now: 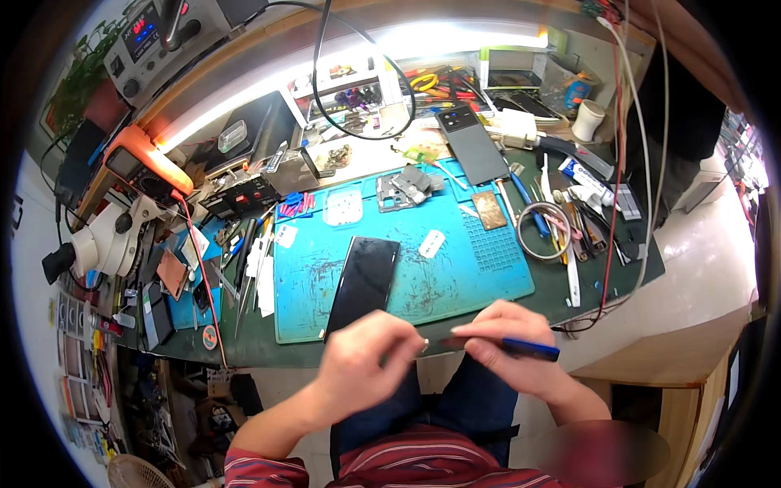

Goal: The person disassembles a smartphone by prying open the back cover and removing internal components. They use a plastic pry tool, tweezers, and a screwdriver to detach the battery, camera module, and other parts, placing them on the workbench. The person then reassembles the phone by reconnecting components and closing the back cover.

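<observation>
My left hand (366, 362) is closed in a pinch at the front edge of the blue repair mat (309, 244), with a tiny pale bit (425, 344) at its fingertips, too small to name. My right hand (508, 358) grips a slim tool with a dark blue handle (533, 350); its narrow tip points left toward my left fingers and looks blurred. A black smartphone (366, 272) lies on the mat just beyond my left hand. A white label-like piece (431, 244) and a disassembled phone part (403, 191) lie farther back.
Around the mat are a grey phone (472, 142), an orange multimeter (134, 163), a microscope (106, 244), a tape roll (543, 230) and scattered hand tools (573, 268). Hanging cables (643, 146) cross the right side. Behind them stands another person in dark clothing (683, 138).
</observation>
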Action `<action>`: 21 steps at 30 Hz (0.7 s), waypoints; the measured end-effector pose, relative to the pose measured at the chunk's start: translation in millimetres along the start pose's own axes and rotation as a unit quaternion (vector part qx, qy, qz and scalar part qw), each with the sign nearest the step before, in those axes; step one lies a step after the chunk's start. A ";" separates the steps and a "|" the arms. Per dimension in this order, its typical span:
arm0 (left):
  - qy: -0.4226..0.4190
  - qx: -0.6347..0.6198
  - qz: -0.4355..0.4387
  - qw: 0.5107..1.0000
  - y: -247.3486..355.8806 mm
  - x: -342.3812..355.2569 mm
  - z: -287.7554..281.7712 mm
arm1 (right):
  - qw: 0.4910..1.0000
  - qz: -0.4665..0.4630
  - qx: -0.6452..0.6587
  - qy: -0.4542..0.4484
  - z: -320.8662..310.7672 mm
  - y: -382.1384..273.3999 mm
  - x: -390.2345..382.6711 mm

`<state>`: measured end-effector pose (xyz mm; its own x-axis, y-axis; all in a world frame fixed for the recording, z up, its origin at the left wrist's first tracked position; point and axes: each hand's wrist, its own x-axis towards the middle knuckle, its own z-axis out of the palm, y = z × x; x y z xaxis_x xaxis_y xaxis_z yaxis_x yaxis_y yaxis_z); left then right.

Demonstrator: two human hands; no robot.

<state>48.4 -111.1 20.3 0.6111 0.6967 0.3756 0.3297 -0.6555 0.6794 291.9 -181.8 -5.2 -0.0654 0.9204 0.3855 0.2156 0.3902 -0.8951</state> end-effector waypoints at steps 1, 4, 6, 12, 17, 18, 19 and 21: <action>0.033 0.064 -0.011 0.997 -10.4 6.8 -9.7 | 1.000 0.003 -0.023 0.006 -2.8 3.5 8.4; 0.038 0.342 -0.105 0.933 -47.5 15.6 -35.1 | 0.996 -0.025 -0.072 0.043 -4.4 16.7 33.0; -0.019 0.386 -0.148 0.910 -49.9 16.0 -36.2 | 0.994 -0.021 -0.085 0.061 1.5 25.7 39.3; -0.074 0.326 -0.155 0.930 -57.5 25.3 -32.2 | 0.994 -0.015 -0.082 0.065 1.3 36.0 46.2; -0.142 0.144 -0.314 0.928 -57.2 56.6 -54.6 | 0.997 0.002 -0.041 0.071 -2.7 42.6 42.6; -0.141 0.031 -0.334 0.931 -65.6 56.6 -54.3 | 0.996 0.042 0.003 0.077 -1.1 41.4 39.3; -0.139 -0.080 -0.350 0.923 -79.9 52.3 -54.3 | 0.992 0.080 0.050 0.084 0.8 38.8 37.6; -0.110 -0.261 -0.366 0.886 -81.2 49.1 -54.2 | 0.995 0.063 0.040 0.069 -1.3 36.5 39.2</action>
<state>12.6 -7.8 17.7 0.5156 0.7683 -0.3794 0.3526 0.2134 0.9111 298.4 -131.5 -22.5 0.0927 0.9521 0.2914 0.1356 0.2779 -0.9510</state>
